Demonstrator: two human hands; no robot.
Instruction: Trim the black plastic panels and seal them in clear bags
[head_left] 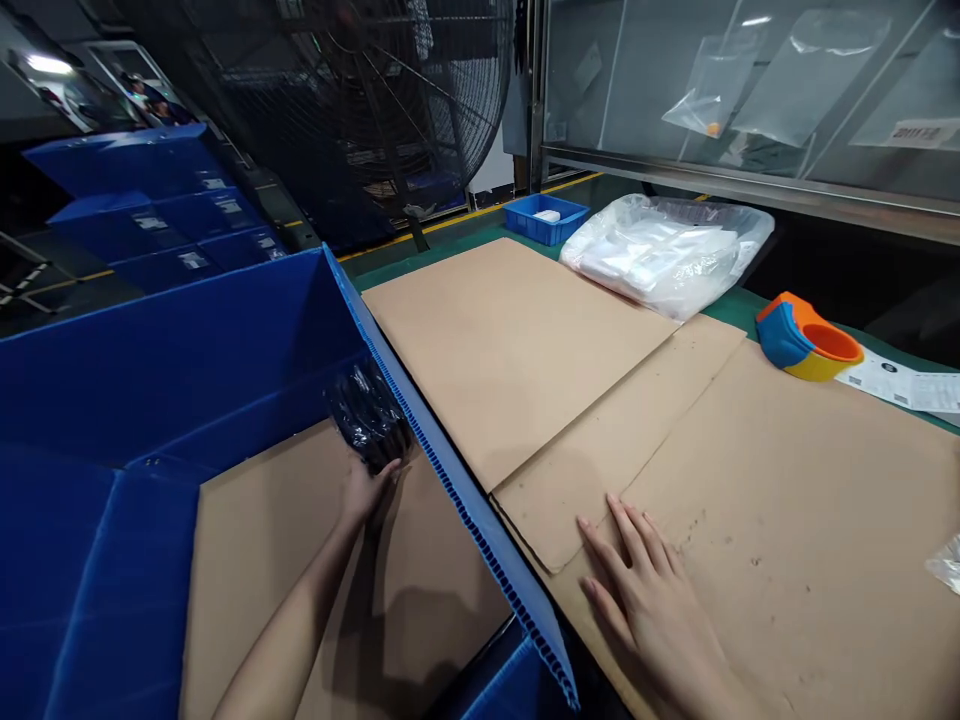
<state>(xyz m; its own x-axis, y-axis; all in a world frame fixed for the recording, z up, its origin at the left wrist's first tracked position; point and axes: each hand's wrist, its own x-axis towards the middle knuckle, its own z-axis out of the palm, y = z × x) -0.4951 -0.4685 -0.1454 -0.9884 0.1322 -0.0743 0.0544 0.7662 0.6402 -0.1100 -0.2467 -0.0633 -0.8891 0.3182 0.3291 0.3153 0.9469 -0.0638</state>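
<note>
Inside a blue corrugated plastic box, my left hand is closed around a shiny black plastic-wrapped bundle. The bundle is near the far right corner of the box, above or on the brown cardboard sheet lining its bottom; I cannot tell whether it touches. What is inside the wrapping does not show. My right hand lies flat with its fingers spread on brown cardboard sheets that cover the table beside the box. It holds nothing.
At the table's back are a small blue tray and a clear plastic bag of white items. An orange, blue and yellow ring-shaped holder sits by printed labels. Stacked blue boxes and a large fan stand behind.
</note>
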